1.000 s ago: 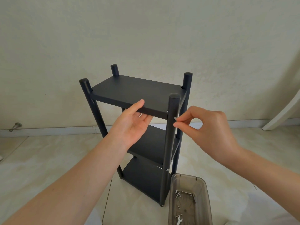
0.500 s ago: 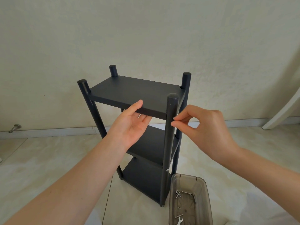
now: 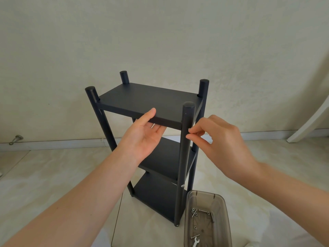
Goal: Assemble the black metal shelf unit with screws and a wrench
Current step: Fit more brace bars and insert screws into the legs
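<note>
Standing vertical shelf unit [image 3: 165, 157], left hand [image 3: 144, 138] clasping top shelf [image 3: 147, 100], right hand [image 3: 222, 141] pinching screw [image 3: 188, 129] at post [image 3: 187, 118].

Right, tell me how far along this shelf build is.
Done: the shelf unit stands with four posts and three shelves in place. In hand: the left hand grips the top shelf while the right hand pinches a screw at the front post. Left: probably tightening; the wrench lies in the tray with spare screws.
</note>
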`<state>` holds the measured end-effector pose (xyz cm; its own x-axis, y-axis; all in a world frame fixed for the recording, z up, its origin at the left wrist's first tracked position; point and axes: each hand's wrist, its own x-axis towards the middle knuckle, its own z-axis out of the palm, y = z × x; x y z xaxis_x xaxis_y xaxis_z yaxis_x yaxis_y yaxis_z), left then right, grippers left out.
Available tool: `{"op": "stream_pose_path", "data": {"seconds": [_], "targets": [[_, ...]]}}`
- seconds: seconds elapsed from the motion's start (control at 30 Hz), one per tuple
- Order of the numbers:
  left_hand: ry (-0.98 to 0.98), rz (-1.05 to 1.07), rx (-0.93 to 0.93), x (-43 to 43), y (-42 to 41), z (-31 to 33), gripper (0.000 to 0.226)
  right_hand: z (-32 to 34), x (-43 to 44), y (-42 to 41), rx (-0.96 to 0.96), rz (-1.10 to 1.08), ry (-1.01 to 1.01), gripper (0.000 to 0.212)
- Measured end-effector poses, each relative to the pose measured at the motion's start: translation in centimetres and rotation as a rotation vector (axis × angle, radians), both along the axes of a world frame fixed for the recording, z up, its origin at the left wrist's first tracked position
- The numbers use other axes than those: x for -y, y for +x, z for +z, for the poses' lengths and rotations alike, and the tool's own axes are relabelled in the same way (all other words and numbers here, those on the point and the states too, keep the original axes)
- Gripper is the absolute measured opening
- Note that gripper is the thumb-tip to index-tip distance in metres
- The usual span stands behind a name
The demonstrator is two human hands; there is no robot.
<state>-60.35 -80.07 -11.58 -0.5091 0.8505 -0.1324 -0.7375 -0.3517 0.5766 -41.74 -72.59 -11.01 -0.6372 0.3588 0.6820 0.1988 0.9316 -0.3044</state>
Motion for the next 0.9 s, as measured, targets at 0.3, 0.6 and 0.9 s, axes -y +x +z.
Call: {"op": "stream_pose_path", "data": {"seconds": [0.3, 0.6, 0.9], "targets": [[-0.019, -0.004, -0.002, -0.1, -0.1, 0.1, 0.047, -0.1, 0.0, -0.2, -0.02, -0.023, -0.009, 0.007], [-0.003, 0.001, -0.007, -0.1, 0.0, 0.2, 0.062, -0.1, -0.1, -0.5, -0.047, -0.031, -0.266, 0.007], [0.028, -0.013, -0.02, 0.0, -0.1, 0.2, 0.063, 0.0, -0.2, -1.2, -0.096, -0.058, -0.512, 0.022]]}}
